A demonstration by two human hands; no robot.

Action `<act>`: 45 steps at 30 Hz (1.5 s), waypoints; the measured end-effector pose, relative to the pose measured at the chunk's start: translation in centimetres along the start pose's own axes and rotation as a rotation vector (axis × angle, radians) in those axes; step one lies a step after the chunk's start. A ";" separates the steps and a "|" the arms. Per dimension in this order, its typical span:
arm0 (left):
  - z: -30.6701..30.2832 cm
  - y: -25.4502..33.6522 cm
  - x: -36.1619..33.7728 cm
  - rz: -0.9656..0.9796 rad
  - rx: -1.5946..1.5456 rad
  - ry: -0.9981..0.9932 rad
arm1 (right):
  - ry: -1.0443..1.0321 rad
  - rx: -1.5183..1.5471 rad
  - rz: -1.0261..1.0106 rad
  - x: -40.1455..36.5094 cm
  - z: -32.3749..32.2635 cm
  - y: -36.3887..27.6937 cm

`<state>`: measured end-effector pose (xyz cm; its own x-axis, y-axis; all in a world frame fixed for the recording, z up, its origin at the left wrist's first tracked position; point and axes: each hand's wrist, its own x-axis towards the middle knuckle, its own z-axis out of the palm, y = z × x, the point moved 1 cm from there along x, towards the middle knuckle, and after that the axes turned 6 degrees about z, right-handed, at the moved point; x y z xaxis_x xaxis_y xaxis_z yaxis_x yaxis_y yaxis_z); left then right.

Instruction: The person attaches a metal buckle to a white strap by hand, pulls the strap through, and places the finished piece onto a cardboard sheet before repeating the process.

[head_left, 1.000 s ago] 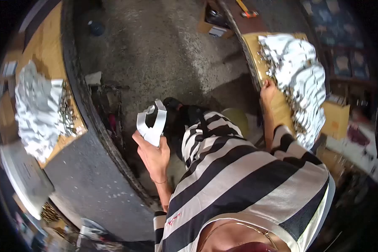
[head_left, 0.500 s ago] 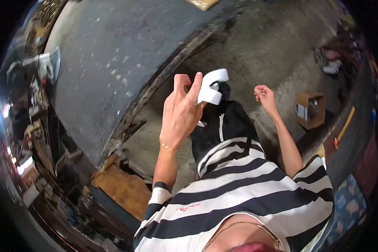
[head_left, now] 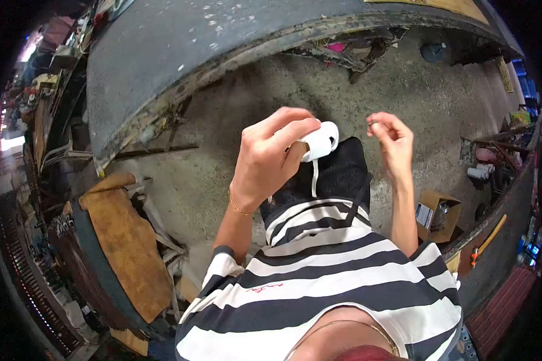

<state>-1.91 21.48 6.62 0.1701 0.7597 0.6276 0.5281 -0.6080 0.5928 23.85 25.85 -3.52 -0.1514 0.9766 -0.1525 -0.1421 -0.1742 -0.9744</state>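
A small white curved object, (head_left: 321,142) perhaps a roll or strap, hangs in front of my dark trousers (head_left: 337,174). My left hand (head_left: 275,151) has its fingers closed round the near side of it. To the right, my right hand (head_left: 392,139) is held up with thumb and fingertips pinched on something small and dark (head_left: 371,124), too small to name. The two hands are apart, with the white object between them, nearer the left.
A large grey table (head_left: 162,54) with a worn edge spans the upper left. A brown hide-like sheet (head_left: 126,240) lies at lower left. An open cardboard box (head_left: 441,218) and a yellow-handled tool (head_left: 491,234) are at right. Clutter lines both sides.
The view has turned. My left hand's raised fingers have closed over the white object, which now shows its round side. My right hand has come slightly higher, its pinch turned toward the left.
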 end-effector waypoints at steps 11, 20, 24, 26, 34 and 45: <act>-0.5 9.8 -3.1 0.149 -0.150 -0.088 | -0.418 -0.135 -0.498 -12.2 5.7 -13.9; -0.3 11.5 -3.8 0.298 -0.130 -0.073 | -0.425 -0.379 -0.639 -14.4 5.9 -14.9; -0.6 11.8 -3.7 0.302 -0.026 -0.142 | -0.373 -0.387 -0.614 -14.7 6.2 -14.5; -0.2 11.8 -3.6 0.293 -0.010 -0.142 | -0.330 -0.380 -0.596 -14.8 6.7 -14.3; 0.4 10.9 -2.8 0.261 -0.115 -0.046 | -0.366 -0.055 -0.354 -13.5 5.4 -13.5; 0.6 11.0 -3.1 0.245 0.049 -0.199 | -0.305 -0.484 -0.590 -13.4 6.1 -13.7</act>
<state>3.85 12.55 10.85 0.4538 0.6252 0.6350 0.4900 -0.7703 0.4081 21.80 14.39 12.84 -0.4525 0.8013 0.3913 0.1454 0.4992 -0.8542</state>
